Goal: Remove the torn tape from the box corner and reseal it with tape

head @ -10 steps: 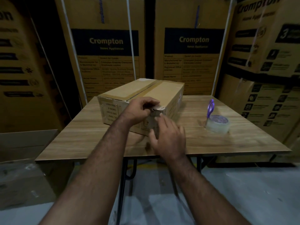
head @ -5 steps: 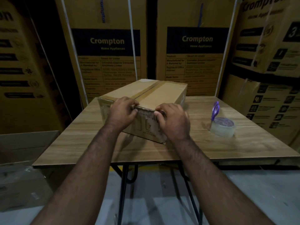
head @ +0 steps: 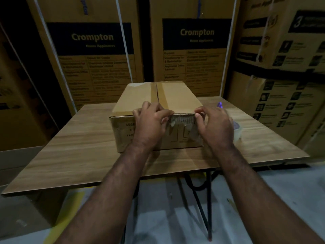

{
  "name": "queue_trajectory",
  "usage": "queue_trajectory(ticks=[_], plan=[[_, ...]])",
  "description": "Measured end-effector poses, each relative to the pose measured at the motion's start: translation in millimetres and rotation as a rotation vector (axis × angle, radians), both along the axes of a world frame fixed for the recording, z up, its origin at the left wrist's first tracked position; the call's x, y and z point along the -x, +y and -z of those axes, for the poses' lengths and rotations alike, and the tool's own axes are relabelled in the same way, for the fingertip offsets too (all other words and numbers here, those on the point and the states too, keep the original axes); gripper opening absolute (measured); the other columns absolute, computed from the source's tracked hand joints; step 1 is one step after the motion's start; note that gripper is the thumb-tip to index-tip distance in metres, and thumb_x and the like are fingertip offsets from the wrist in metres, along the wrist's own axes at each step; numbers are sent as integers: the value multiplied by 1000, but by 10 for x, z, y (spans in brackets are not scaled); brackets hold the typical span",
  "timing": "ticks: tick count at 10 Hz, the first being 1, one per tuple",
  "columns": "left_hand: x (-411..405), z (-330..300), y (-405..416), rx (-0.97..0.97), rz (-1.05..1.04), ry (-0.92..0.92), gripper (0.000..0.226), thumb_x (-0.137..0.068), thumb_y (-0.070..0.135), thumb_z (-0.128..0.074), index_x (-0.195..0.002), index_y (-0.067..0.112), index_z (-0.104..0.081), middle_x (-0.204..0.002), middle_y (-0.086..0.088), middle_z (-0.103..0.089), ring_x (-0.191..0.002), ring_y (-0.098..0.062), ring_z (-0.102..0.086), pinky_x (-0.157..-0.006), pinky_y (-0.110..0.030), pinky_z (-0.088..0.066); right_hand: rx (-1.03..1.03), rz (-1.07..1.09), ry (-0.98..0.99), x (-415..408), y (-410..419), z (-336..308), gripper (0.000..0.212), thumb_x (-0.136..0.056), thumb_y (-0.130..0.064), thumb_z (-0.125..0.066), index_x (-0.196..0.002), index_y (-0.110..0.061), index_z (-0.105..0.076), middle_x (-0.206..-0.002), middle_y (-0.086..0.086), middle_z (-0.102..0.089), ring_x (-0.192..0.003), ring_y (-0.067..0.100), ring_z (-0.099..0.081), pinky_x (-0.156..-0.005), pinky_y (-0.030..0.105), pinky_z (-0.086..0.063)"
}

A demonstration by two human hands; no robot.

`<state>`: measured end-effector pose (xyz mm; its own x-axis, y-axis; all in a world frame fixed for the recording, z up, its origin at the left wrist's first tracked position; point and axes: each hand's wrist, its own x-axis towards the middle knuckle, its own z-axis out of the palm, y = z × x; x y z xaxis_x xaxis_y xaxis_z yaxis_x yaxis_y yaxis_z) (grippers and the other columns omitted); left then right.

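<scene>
A brown cardboard box (head: 140, 97) lies on the wooden table (head: 79, 148), its near end facing me. Along the top edge of that end runs a strip of torn, ragged tape (head: 182, 118) with bare corrugated board showing. My left hand (head: 149, 124) pinches the left end of the torn strip, fingers curled over the box edge. My right hand (head: 214, 125) pinches the right end near the box corner. A roll of clear tape (head: 237, 131) sits just right of my right hand, mostly hidden by it.
Purple-handled scissors (head: 219, 104) peek out behind my right hand. Tall Crompton cartons (head: 91, 50) stand close behind and to both sides of the table. The table's black legs (head: 202, 208) and grey floor lie below its near edge.
The box has turned so its near end faces me squarely. Both hands have moved apart along the torn top edge, and my head has come closer.
</scene>
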<state>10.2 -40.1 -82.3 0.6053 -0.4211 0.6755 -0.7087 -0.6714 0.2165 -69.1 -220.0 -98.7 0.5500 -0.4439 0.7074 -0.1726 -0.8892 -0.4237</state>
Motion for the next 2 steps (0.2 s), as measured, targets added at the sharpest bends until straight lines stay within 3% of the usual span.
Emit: queue_trajectory(ticks=[1, 2], plan=[[-10, -26, -7, -15, 24, -32, 31, -91, 25, -71, -120, 32, -74, -114, 2, -63, -113, -25, -49, -87, -35, -18, 14, -35, -6, -8, 125, -64, 27, -96, -36, -60, -117, -23, -70, -117, -3, -72, -116, 19, -61, -100, 42, -41], [63, -151, 76, -17, 36, 9, 35, -93, 30, -65, -127, 26, -68, -120, 1, -65, -117, -23, -53, -95, -41, -29, 31, -155, 44, -47, 386, -319, 39, -96, -37, -57, -126, -17, -69, -129, 3, -69, -124, 22, -60, -102, 41, -43]])
